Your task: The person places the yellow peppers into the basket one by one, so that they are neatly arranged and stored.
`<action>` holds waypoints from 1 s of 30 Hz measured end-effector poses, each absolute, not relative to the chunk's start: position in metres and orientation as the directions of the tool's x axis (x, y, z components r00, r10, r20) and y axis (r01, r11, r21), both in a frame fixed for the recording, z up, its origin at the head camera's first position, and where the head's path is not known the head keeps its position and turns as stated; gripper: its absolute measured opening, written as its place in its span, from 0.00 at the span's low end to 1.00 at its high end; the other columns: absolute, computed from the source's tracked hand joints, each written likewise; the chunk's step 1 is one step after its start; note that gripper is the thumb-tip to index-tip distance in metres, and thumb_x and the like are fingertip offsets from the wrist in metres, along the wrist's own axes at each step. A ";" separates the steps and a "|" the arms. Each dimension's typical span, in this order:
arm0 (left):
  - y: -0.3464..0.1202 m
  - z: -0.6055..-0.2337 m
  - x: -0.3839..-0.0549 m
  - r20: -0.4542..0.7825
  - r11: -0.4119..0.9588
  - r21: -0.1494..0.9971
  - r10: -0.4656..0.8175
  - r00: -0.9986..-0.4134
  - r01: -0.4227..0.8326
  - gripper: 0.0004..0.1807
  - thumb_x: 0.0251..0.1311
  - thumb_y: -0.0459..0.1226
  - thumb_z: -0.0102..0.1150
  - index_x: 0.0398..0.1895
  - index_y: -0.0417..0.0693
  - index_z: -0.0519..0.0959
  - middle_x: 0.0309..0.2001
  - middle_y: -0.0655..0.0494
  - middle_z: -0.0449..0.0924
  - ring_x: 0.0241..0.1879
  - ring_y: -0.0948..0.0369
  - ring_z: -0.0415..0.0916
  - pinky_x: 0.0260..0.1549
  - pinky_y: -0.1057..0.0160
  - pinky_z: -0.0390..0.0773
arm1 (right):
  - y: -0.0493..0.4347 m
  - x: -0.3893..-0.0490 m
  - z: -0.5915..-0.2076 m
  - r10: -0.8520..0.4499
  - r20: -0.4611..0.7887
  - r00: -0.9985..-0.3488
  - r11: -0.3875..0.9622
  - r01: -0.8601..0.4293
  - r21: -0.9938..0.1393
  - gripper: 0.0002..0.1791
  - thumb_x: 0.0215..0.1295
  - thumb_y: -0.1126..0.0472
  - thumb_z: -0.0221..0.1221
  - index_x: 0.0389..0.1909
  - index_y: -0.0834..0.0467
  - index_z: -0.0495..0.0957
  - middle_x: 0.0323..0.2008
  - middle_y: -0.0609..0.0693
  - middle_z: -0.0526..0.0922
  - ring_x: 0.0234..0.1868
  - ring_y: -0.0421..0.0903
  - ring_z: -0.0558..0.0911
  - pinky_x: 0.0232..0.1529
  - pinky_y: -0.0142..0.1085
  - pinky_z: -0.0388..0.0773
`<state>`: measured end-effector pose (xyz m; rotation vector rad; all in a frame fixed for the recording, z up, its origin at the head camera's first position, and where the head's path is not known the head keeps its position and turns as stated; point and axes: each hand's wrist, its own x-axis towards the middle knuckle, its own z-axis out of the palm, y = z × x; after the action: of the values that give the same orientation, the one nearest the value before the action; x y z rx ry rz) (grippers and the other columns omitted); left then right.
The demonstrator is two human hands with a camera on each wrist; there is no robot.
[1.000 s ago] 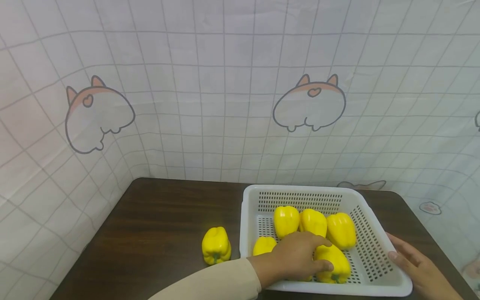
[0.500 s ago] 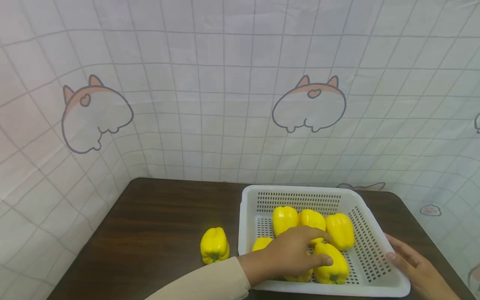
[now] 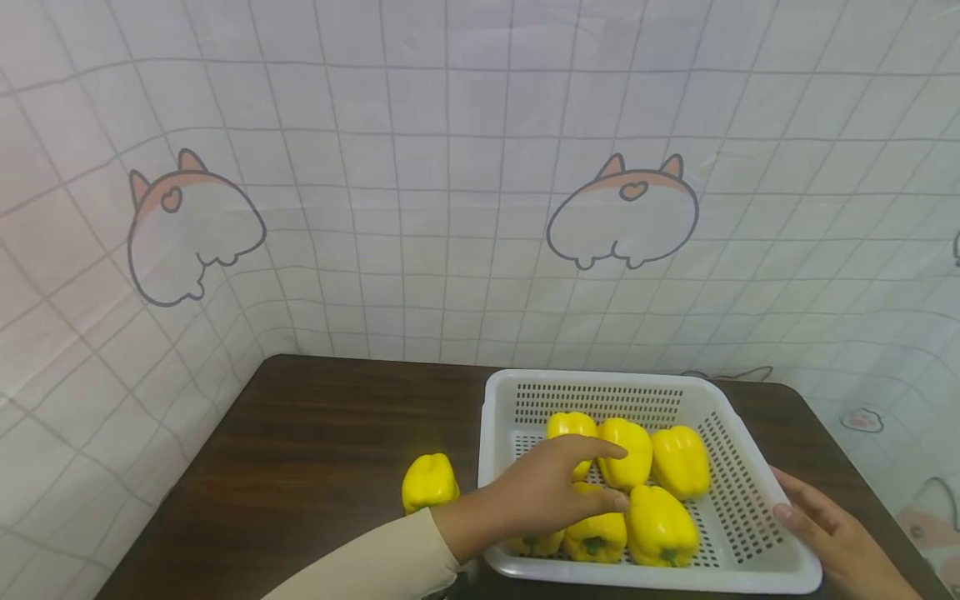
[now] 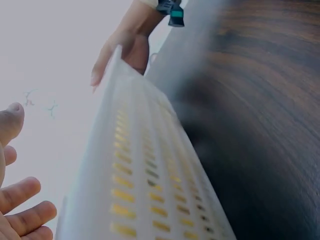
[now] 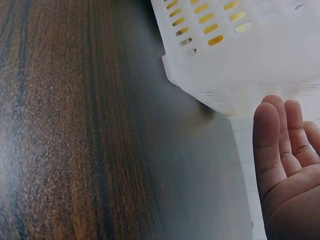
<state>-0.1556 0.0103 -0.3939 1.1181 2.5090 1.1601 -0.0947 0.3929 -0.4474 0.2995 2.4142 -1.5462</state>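
My left hand (image 3: 551, 487) hovers over the white perforated basket (image 3: 750, 575) in the head view, fingers extended and holding nothing. Below and around it lie several yellow bell peppers (image 3: 662, 527), in a back row and a front row; the hand and wrist partly cover some of them. In the left wrist view its spread fingers (image 4: 30, 220) appear beside the basket's wall. My right hand (image 3: 832, 533) grips the basket's right rim, thumb over the edge and fingers along the outside. Left of the basket, a single yellow bell pepper (image 3: 430, 482) sits on the table, partly hidden by the left forearm.
The dark wood-grain table (image 3: 337, 433) extends to the left of the basket. Behind it and at both sides hangs a white grid-patterned cloth (image 3: 420, 208) with cartoon animal prints. The basket stands near the table's right side.
My left hand has moved left and away from the front-right pepper in the basket, uncovering the front row. The right hand stays at the basket's rim.
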 end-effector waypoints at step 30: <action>-0.081 -0.396 -0.164 0.379 0.387 0.715 0.484 -0.789 0.582 0.23 0.65 0.44 0.70 0.63 0.56 0.80 0.64 0.66 0.76 0.66 0.64 0.70 0.66 0.52 0.70 | 0.399 -0.095 -0.457 0.024 -0.305 -0.952 0.351 0.294 -0.889 0.43 0.81 0.46 0.49 0.83 0.54 0.35 0.68 0.77 0.64 0.47 0.63 0.86 0.39 0.58 0.86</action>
<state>-0.1642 -0.0806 -0.3959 1.0434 2.7048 1.4684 -0.0953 0.3986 -0.4571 0.2857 2.3754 -1.6396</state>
